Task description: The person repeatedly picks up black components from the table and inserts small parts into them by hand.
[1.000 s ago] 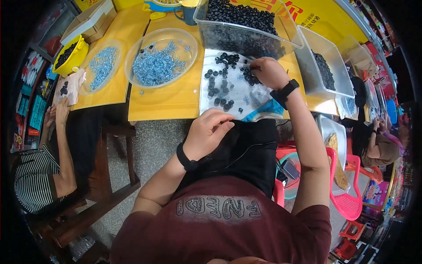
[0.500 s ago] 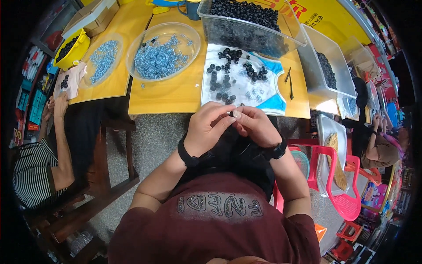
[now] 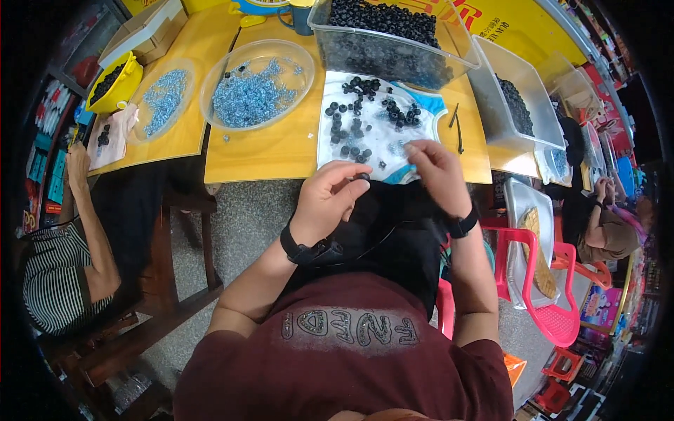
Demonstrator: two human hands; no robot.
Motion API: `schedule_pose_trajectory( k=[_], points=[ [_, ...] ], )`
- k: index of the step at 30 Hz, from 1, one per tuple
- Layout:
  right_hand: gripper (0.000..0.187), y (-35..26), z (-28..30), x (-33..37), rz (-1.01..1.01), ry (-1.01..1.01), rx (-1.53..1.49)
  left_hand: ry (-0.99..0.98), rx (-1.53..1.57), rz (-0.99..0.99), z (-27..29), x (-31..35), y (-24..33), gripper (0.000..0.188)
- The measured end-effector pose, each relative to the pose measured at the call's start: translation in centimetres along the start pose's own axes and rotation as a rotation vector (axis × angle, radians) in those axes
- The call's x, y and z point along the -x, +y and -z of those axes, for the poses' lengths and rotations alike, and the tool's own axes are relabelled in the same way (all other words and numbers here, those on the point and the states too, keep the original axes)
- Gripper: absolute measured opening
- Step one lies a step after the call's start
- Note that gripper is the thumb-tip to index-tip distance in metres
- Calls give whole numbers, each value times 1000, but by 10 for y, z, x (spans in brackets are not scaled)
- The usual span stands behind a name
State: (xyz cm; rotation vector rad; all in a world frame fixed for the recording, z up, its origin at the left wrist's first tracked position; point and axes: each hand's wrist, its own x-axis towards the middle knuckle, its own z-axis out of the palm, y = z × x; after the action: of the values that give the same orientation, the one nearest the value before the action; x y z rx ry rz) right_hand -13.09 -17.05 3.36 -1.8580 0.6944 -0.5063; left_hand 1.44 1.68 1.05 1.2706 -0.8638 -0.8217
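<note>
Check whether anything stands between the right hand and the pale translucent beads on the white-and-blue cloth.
Nothing visible does: the right hand is just beside the translucent beads on the right half of the cloth.

Beads (image 3: 402, 116) are black or pale blue, the cloth (image 3: 375, 142) white and blue, the table (image 3: 267, 161) yellow

The head fisheye looks down at the hands (image 3: 319, 200).

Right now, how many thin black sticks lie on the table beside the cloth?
2: the rear stick and the front stick, both right of the cloth; others may be hidden.
</note>
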Motion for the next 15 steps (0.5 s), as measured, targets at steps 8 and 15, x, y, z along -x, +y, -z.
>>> schedule_pose_trajectory(
  k=[8,15],
  points=[
    [28,-26,-29,16,-298,-294,-366,-15,367,137,3,-6,-10,25],
    [28,-10,-51,27,-415,-312,-869,106,-296,-248,2,-5,-10,22]
  ],
)
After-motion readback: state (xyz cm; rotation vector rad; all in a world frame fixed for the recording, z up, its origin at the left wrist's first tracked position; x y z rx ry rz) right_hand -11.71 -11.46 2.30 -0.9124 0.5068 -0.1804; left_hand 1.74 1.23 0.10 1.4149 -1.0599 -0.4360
